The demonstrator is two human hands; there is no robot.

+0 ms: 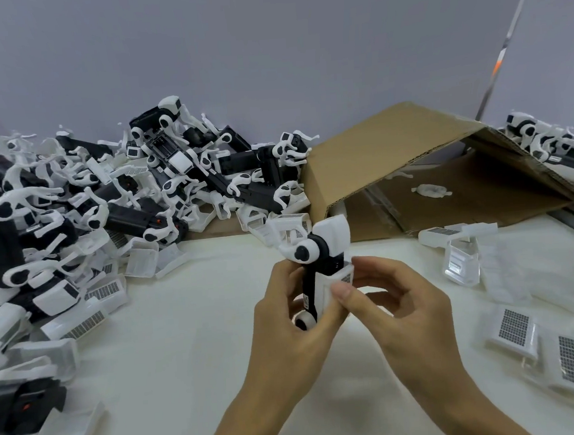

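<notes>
1. Device (317, 266), black and white, seen from the head view: it is held upright above the table (201, 327), mid-frame, probably so its side faces the person.
2. Left hand (287, 327) curls round its lower body, apparently to steady it.
3. Right hand (399, 304) pinches a clear cover (337, 283) against the device's side. Whether it is going on or coming off is unclear.
4. A pile (106, 204) of similar devices lies to the left, a box (393, 147) lies behind, and spare covers (461, 262) lie to the right, within reach.

Device (321, 266) underside behind the left fingers (285, 284)
</notes>
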